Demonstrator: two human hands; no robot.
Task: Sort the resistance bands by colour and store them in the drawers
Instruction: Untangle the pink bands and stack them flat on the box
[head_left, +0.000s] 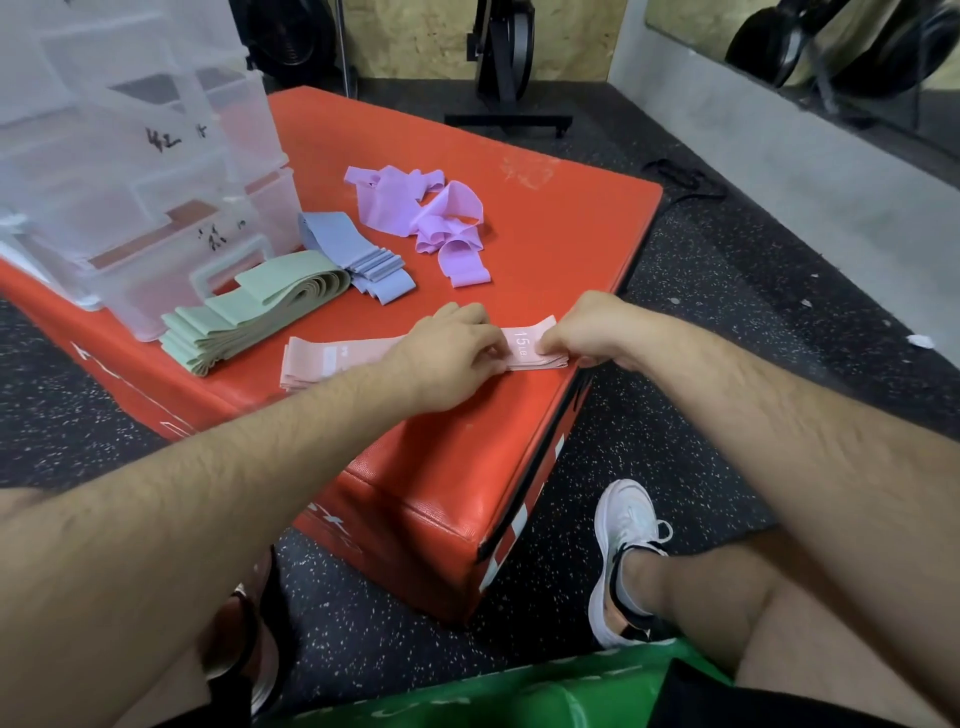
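Gym floor, with a red padded box (545, 234) as the work surface: the clear drawer unit (156, 156) sits on its left corner, with the green bands (249, 312) and blue bands (358, 260) stacked just beside it and the purple bands (431, 218) loose mid-box. The pink bands (332, 358) lie flat at the near right edge, left hand (447, 358) gripping the middle and right hand (592, 332) pinching the end, I'd guess to square them up. That end is almost over the edge, but the path to the drawers looks open.
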